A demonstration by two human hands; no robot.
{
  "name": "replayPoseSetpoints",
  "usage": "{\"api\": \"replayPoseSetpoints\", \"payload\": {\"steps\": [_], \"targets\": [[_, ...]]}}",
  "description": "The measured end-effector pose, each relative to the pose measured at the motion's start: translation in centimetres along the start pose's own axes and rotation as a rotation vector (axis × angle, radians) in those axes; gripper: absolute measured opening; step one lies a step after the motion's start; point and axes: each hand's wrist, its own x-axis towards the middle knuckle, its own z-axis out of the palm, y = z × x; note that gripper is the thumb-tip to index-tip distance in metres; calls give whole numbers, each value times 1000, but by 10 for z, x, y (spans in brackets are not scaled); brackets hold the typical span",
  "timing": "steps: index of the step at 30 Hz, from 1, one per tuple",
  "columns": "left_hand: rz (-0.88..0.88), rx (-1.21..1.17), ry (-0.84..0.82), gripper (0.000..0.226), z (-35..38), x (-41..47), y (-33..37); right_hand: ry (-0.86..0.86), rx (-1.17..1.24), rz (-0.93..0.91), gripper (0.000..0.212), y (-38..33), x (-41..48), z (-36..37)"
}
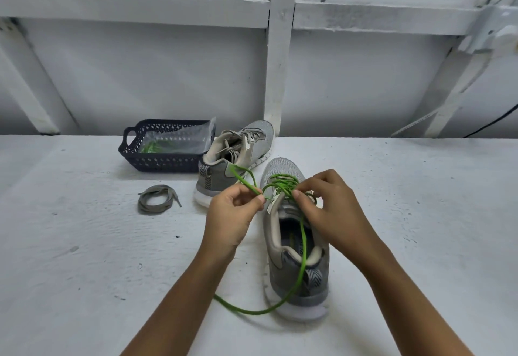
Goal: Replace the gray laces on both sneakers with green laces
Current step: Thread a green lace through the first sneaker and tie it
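1. A white table (84, 243) holds everything, with white wall boards behind it.
2. From the near sneaker (280, 277), a dark blue basket (157, 163) sits at 10 o'clock. A clear plastic bag (179, 138) with something green in it lies inside.
3. A loose gray lace (141, 201) lies curled on the table at 9 o'clock.
4. The far sneaker (215, 176) is at 11 o'clock, between the basket and the near sneaker. Its gray laces are still in.
5. The right hand (330, 210) hides part of the near sneaker's tongue.
6. The green lace (302, 243) crosses the near sneaker's front holes. One long end runs over the heel and curls onto the table at 6 o'clock.
7. The left hand (232, 215) pinches the other end. The right hand pinches the lace at the top holes.
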Motion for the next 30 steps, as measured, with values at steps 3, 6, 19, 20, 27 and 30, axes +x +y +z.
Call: {"api": "replayPoseSetpoints", "payload": {"steps": [3, 6, 19, 20, 27, 30], "targets": [[62, 84, -4, 17, -1, 1, -1, 7, 16, 10, 10, 5, -6, 2], [99, 147, -14, 17, -1, 2, -1, -4, 47, -16, 5, 7, -11, 5], [132, 251, 4, 7, 6, -1, -9, -191, -73, 31, 20, 4, -1, 9], [152, 278, -5, 7, 6, -2, -8, -192, -73, 33, 20, 4, 0, 10], [319, 456, -53, 7, 9, -14, -11, -124, 24, 34, 9, 6, 1, 15], [309, 473, -39, 13, 9, -15, -15, -93, 68, 24, 6, 9, -3, 13]]}}
